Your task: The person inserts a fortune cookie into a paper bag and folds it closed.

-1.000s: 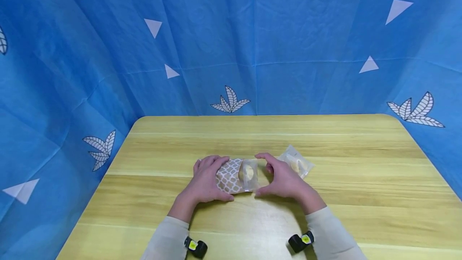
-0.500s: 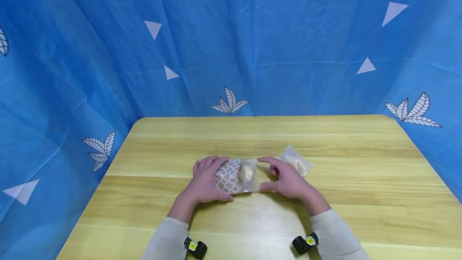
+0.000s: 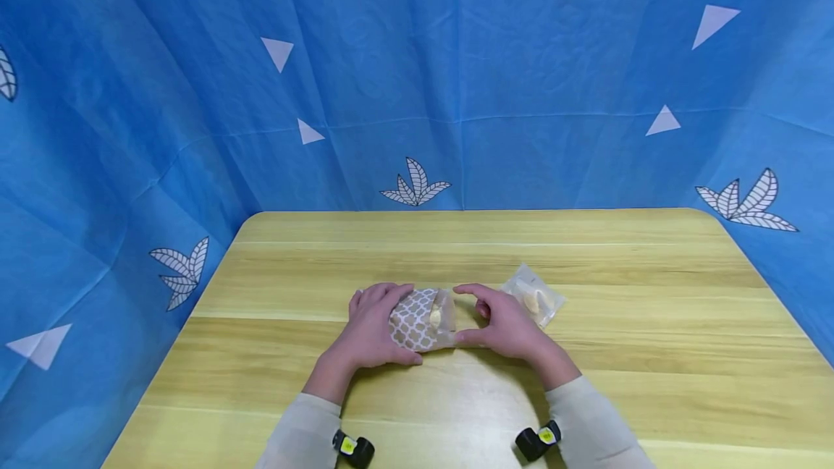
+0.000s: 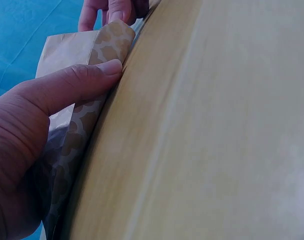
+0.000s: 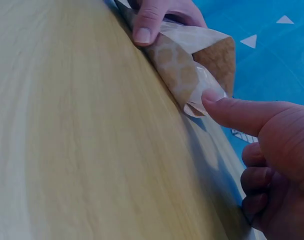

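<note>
A brown paper bag [image 3: 413,319] with a white lattice pattern lies on its side on the table, its mouth facing right. My left hand [image 3: 374,328] grips it across its width, the thumb along the near edge and the fingers at the far edge. Partly inside the mouth is a small clear packet [image 3: 446,313] with a pale yellowish piece in it. My right hand [image 3: 504,323] holds the packet's outer end between thumb and index finger, the other fingers curled in. In the right wrist view the thumb [image 5: 227,107] presses on the packet at the bag's opening.
A second clear packet [image 3: 533,295] with pale pieces inside lies just beyond my right hand. The wood-grain table [image 3: 651,353] reaches back to a blue curtain [image 3: 554,78] with leaf and triangle prints.
My right hand drew back slightly to the right, then moved left, and the clear packet has slid deeper into the bag. The left hand keeps its hold on the bag.
</note>
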Demonstrator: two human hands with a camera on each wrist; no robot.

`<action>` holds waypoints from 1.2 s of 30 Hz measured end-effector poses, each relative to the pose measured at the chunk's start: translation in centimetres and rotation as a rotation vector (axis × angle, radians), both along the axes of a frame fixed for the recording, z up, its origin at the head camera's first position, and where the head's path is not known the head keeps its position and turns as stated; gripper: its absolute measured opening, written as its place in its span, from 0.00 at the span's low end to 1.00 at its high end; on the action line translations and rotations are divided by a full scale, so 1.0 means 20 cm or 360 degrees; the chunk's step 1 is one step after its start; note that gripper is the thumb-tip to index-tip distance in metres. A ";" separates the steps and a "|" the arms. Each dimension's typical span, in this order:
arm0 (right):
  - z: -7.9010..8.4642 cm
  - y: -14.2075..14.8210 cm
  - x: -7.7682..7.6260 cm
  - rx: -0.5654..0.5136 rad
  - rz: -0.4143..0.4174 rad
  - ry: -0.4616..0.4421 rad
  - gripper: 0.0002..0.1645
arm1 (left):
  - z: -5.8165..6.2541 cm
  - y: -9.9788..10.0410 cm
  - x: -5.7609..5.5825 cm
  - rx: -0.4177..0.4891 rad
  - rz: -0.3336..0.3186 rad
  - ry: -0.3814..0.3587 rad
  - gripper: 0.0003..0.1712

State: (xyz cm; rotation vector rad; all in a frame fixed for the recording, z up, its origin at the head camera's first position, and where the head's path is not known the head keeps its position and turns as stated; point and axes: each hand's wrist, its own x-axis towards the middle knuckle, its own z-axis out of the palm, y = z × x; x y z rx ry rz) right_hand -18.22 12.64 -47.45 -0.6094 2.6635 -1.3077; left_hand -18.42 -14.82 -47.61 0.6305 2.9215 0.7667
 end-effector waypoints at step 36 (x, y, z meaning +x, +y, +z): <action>-0.02 -0.13 0.00 0.0082 0.0096 0.0164 0.39 | 0.01 0.00 0.00 0.0003 -0.0008 -0.0012 0.69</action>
